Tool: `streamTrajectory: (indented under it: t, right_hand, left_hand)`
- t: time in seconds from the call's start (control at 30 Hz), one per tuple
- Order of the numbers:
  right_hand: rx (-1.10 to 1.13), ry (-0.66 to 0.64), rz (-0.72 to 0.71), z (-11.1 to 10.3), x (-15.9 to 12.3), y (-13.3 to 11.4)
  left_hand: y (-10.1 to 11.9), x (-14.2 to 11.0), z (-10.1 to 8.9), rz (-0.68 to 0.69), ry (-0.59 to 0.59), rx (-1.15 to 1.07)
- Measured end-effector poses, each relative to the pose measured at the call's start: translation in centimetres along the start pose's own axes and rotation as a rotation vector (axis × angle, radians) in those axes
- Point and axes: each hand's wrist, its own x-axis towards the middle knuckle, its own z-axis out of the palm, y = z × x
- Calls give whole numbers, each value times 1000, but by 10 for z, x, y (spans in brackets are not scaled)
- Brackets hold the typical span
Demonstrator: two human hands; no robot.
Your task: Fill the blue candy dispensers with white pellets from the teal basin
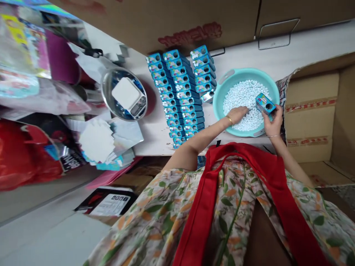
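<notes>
Presently I have the fingers of my right hand (274, 123) clamped on a blue box (265, 103), toward three o'clock over white pellets (238, 94). At seven o'clock my left hand (237, 115) dips into them; on my screen I cannot tell whether its fingers are together. Around them sits a turquoise basin (220, 107) on the table (280, 62); outside, boxed rows (181, 79) at nine, a carton (310, 122) at three.
</notes>
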Motion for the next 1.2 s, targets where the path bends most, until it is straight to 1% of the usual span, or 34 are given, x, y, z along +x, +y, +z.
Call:
streamTrajectory:
  t: [0.1,0.2,0.3,0.4,0.47,0.53,0.6,0.67,0.73,0.8,0.87,0.9,0.97,1.03,1.07,1.13,1.2]
  right_hand:
    - [51,16,-8,2,2,6]
    - [86,28,-12,3,4,10]
    - [47,4,-27,2,6,11]
    - [-44,-88,-68,0,5,5]
    - [-84,-164,-97,0,4,0]
    - [-108,-214,-114,2,1,-5]
    - [-129,-239,-120,5,-2,-8]
    - [-138,-249,-126,9,-5,-10]
    - [-128,-256,-133,12,-7,-10]
    - [-112,-254,-129,15,-9,-10]
    - [-105,-243,-118,15,-10,-10]
    - [-105,-236,-110,14,-10,-10]
    - [-110,-221,-91,11,-10,-11]
    - [-111,-214,-75,6,-9,-12]
    - [-107,-210,-71,3,-8,-13]
    - [-91,-186,-72,-2,-6,-13]
    - [-85,-144,-70,-4,-3,-13]
  left_hand:
    - [1,-9,5,28,-18,-140]
    - [-12,-29,-7,90,-15,-237]
    - [-26,-59,-35,157,30,-271]
    - [-27,-87,-74,192,105,-222]
    - [-17,-99,-101,183,132,-134]
    - [-2,-104,-124,148,126,-7]
    - [18,-104,-139,106,101,129]
    - [41,-103,-145,74,90,238]
    - [63,-103,-146,58,109,305]
    - [80,-104,-144,66,140,334]
    - [86,-105,-143,79,162,335]
    - [82,-105,-143,74,172,330]
    - [63,-98,-141,26,197,319]
    - [31,-82,-133,-54,210,314]
    - [14,-72,-126,-96,207,311]
    - [-15,-47,-105,-163,170,295]
    - [-29,-25,-78,-181,103,261]
